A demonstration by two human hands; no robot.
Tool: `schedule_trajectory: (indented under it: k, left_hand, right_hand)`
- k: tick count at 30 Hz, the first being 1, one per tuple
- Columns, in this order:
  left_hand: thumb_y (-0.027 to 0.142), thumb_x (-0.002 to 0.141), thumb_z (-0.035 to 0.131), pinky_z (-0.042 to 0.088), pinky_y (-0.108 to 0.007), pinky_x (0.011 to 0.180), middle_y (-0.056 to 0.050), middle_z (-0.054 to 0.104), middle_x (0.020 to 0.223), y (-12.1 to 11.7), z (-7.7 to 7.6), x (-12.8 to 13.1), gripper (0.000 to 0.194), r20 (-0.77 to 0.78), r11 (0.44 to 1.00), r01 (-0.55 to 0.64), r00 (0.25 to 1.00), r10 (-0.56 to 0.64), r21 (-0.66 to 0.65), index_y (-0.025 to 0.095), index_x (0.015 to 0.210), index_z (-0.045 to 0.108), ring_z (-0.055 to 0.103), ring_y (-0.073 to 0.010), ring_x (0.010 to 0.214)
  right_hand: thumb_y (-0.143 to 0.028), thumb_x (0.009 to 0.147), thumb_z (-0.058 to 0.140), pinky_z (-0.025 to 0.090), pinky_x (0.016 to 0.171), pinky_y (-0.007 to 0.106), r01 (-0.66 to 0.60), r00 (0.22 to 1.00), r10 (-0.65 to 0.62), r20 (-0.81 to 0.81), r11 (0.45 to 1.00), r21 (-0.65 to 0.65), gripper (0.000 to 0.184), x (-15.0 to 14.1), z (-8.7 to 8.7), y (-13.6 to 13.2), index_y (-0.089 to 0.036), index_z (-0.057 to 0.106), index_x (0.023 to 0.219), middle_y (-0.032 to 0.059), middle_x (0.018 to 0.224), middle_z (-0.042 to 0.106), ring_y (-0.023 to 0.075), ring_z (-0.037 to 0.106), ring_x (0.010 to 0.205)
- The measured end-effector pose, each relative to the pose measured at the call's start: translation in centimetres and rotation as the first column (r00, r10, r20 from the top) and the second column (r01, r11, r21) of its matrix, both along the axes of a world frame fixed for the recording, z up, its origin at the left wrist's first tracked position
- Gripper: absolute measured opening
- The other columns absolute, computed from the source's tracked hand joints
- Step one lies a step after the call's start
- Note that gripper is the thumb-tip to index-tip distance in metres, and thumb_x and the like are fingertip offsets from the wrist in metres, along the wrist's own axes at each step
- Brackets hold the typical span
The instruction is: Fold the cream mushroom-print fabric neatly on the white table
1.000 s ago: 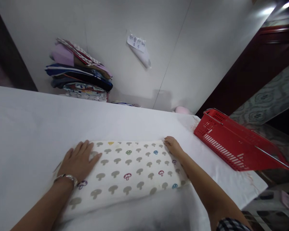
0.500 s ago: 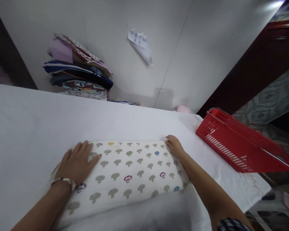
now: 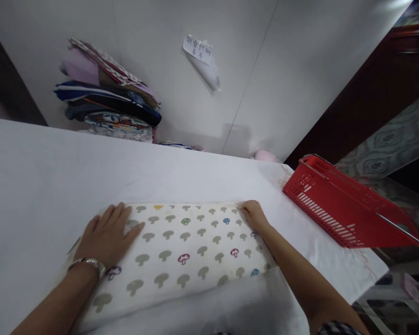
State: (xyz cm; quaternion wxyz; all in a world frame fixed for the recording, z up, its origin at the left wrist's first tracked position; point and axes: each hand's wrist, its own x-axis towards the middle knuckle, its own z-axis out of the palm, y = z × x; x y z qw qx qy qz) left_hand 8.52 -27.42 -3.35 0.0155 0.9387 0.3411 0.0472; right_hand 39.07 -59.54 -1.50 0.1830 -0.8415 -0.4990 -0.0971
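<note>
A white cloth with a mushroom print (image 3: 192, 242) lies folded in a wide flat rectangle on the white-covered table. Most mushrooms are grey, and a few are outlined in red, blue, green, yellow or purple. My left hand (image 3: 106, 235), with a silvery bracelet at the wrist, rests flat on the cloth's left end, fingers stretched out. At the far right corner, my right hand (image 3: 254, 215) is closed on the cloth's edge, its fingertips partly hidden. Whitish, somewhat see-through material (image 3: 230, 302) covers the near edge of the cloth.
A red plastic basket (image 3: 349, 209) with metal handles sits tilted at the table's right end. Folded fabrics (image 3: 111, 97) are stacked against the wall at back left. A handwritten paper (image 3: 199, 49) hangs on the wall. Something pink (image 3: 265, 156) shows behind the table's far edge.
The fingers of my right hand have curled in at the cloth's far right corner. My left hand stays flat on the cloth. The whole view has shifted slightly.
</note>
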Motion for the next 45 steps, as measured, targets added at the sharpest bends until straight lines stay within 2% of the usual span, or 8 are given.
schedule_trajectory:
  k: [6,15,20,32,37,45]
  left_hand:
    - [0.057,0.076,0.023,0.018,-0.043,0.104,-0.008,0.028,0.143,-0.1,0.1,0.1,0.073,-0.005,1.0,-0.004,1.0,0.004,0.009,0.012,0.133,0.037,0.019,-0.0245,0.132]
    - [0.056,0.077,0.023,0.018,-0.043,0.103,-0.008,0.028,0.143,0.1,-0.1,0.1,0.072,0.007,1.0,0.009,1.0,-0.01,0.026,0.012,0.133,0.036,0.019,-0.0245,0.132]
    - [0.057,0.077,0.022,0.018,-0.043,0.104,-0.007,0.028,0.144,0.0,0.0,0.0,0.073,-0.007,1.0,0.001,1.0,-0.001,0.015,0.013,0.133,0.037,0.019,-0.0242,0.132]
    - [0.056,0.077,0.025,0.019,-0.042,0.104,-0.007,0.027,0.144,-0.3,0.5,0.1,0.071,-0.007,1.0,-0.006,1.0,0.006,-0.006,0.013,0.133,0.037,0.018,-0.0238,0.132]
    - [0.057,0.077,0.025,0.019,-0.043,0.104,-0.007,0.028,0.143,-0.1,0.4,0.0,0.072,-0.001,1.0,-0.005,1.0,0.005,-0.002,0.012,0.132,0.037,0.018,-0.0244,0.132]
    - [0.055,0.077,0.025,0.018,-0.043,0.104,-0.009,0.029,0.143,-0.1,0.3,0.0,0.071,0.01,1.0,0.007,1.0,-0.007,-0.003,0.011,0.132,0.038,0.019,-0.0255,0.132]
  right_hand:
    - [-0.026,0.086,0.045,0.034,0.084,0.033,-0.025,0.999,0.026,0.019,0.999,-0.038,0.018,-0.1,0.0,0.0,-0.02,0.062,0.091,0.0042,0.083,0.062,0.0177,0.052,0.083]
    - [-0.025,0.087,0.047,0.035,0.085,0.037,-0.079,0.986,0.082,0.146,0.996,-0.029,0.02,-0.1,-0.8,-0.1,-0.022,0.067,0.091,0.0073,0.092,0.062,0.0199,0.05,0.091]
    - [-0.025,0.087,0.046,0.037,0.086,0.039,-0.073,0.992,0.07,0.107,0.997,0.023,0.021,0.4,-1.2,-0.1,-0.022,0.066,0.091,0.0075,0.101,0.062,0.021,0.051,0.096]
    - [-0.026,0.086,0.047,0.036,0.085,0.035,-0.043,0.997,0.046,0.066,0.998,-0.043,0.02,0.4,-0.3,0.7,-0.021,0.067,0.086,0.0066,0.091,0.063,0.0194,0.053,0.089]
    - [-0.027,0.087,0.045,0.037,0.084,0.035,-0.016,0.999,0.018,0.051,0.999,-0.05,0.021,0.1,-0.2,0.6,-0.021,0.065,0.092,0.0059,0.089,0.062,0.0191,0.053,0.087]
    - [-0.023,0.085,0.047,0.036,0.087,0.035,-0.043,0.999,0.042,-0.014,0.999,-0.025,0.014,0.2,0.1,0.8,-0.019,0.06,0.085,0.0059,0.096,0.062,0.0186,0.053,0.092]
